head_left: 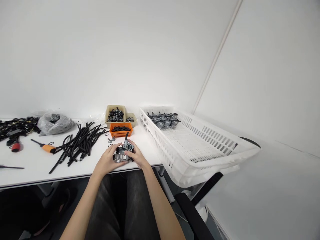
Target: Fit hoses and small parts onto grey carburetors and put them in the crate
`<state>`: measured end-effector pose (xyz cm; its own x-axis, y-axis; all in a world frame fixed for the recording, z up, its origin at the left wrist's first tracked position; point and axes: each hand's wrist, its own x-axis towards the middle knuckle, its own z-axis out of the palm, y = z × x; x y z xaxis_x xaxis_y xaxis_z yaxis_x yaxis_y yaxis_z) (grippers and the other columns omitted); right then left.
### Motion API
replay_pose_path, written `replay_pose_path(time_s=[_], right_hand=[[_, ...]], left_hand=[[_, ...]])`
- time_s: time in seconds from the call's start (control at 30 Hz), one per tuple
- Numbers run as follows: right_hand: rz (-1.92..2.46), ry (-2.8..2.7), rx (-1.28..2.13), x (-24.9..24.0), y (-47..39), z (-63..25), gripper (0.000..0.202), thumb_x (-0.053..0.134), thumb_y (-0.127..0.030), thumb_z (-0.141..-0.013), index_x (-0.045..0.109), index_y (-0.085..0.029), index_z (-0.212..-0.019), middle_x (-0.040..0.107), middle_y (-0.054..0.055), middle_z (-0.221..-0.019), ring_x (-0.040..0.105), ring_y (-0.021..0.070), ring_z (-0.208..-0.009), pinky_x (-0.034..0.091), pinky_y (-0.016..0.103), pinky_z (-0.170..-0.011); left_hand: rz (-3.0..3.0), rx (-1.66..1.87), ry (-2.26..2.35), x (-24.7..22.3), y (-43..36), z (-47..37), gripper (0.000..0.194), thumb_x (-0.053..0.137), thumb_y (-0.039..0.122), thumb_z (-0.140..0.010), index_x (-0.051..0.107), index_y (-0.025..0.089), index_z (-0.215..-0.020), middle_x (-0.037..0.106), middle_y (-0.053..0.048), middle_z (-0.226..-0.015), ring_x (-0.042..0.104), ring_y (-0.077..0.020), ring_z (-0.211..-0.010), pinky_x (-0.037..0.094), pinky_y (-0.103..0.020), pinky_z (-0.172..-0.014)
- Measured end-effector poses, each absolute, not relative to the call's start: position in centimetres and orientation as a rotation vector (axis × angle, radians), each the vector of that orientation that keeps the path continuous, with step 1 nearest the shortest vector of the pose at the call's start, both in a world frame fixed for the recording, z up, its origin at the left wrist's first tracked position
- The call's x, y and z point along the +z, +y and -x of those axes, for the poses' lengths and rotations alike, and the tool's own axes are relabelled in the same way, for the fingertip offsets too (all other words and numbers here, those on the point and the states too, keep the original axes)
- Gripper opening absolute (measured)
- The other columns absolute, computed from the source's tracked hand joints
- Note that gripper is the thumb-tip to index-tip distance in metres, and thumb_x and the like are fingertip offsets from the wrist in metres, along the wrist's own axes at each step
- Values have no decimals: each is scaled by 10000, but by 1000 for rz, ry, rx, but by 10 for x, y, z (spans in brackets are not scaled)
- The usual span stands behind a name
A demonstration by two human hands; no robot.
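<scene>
A silver metal carburetor (pixel 122 154) with a round opening and a short black hose on top is held at the table's front edge. My left hand (pixel 109 160) grips its left side, fingers along the top and thumb low at the front. Around its right side my right hand (pixel 136 155) is closed, the thumb near the round opening. Just behind the hands, small grey metal parts (pixel 111 140) and thin black rings lie on the white table (pixel 100 163). An orange basket (pixel 121 134) with black pieces stands behind them.
Two beige bins (pixel 107 115) of small parts stand at the back. A large white crate (pixel 172 151) at the right holds several carburetors (pixel 165 120). Black hoses (pixel 81 141), an orange-handled screwdriver (pixel 47 148), a plastic bag (pixel 53 124) and a red-handled tool (pixel 16 147) lie left.
</scene>
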<state>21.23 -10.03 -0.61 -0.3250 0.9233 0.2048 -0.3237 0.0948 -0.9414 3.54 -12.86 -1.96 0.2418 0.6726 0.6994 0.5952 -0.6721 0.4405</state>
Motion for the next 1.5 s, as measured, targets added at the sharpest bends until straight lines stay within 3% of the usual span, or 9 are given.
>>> replay_pose_path(time_s=[0.2,0.5,0.67,0.83,1.1,1.17,1.3,1.5], right_hand=[[637,-1210,1547,-2,-103,-213,798,820,-189,-545,449,-267,-1247,683,32,-1061,647,213,-999,475,391,-934],[627,-1148,1572,0,-99,-216,754,787,-117,-533,467,-284,-1195,650,23,-1090,613,214,-1053,468,383,-935],[622,-1102,1563,-4,-92,-218,854,789,-36,-460,458,-296,-1203,605,-14,-1007,594,180,-992,450,345,-924],[634,-1056,1571,-5,-90,-219,830,792,-27,-433,474,-303,-1148,600,-20,-985,589,178,-940,442,337,-886],[662,-1032,1524,-3,-94,-214,789,834,-125,-482,431,-303,-1136,613,-21,-942,589,177,-955,431,331,-887],[686,-1018,1507,-3,-94,-213,794,840,-139,-481,423,-305,-1136,610,-19,-945,591,182,-961,437,341,-884],[703,-1024,1497,-2,-93,-212,805,843,-130,-461,428,-304,-1129,608,-21,-945,598,185,-958,442,350,-885],[708,-1023,1487,-1,-91,-212,798,843,-137,-468,432,-308,-1130,613,-32,-907,606,178,-940,442,347,-896]], left_hand=[[-2364,1526,1142,-23,-126,-35,801,728,420,-719,312,265,-1385,470,-139,-1332,509,-288,-1237,486,-479,-995],[-2149,1668,1056,-28,-120,-33,845,756,400,-699,295,277,-1395,472,-151,-1361,582,-277,-1172,495,-465,-989],[-2105,1618,1144,-32,-115,-29,743,728,373,-725,369,263,-1366,567,-128,-1280,621,-253,-1101,505,-440,-958],[-2070,1548,1312,-34,-110,-27,591,768,332,-657,551,222,-1195,652,-97,-1146,620,-256,-1039,483,-422,-944],[-1721,1457,1051,-23,-112,-25,700,825,330,-569,584,246,-1221,589,-97,-1291,574,-263,-1114,433,-418,-990],[-1507,1450,899,-19,-114,-20,661,809,364,-594,605,246,-1212,508,-96,-1395,487,-289,-1242,391,-432,-1042],[-1071,1475,531,-12,-124,-9,422,574,515,-789,717,205,-1038,356,-44,-1518,275,-303,-1405,299,-434,-1125],[-770,1496,435,-9,-132,-10,510,463,538,-843,691,168,-1110,443,-64,-1463,371,-261,-1361,254,-397,-1162]])
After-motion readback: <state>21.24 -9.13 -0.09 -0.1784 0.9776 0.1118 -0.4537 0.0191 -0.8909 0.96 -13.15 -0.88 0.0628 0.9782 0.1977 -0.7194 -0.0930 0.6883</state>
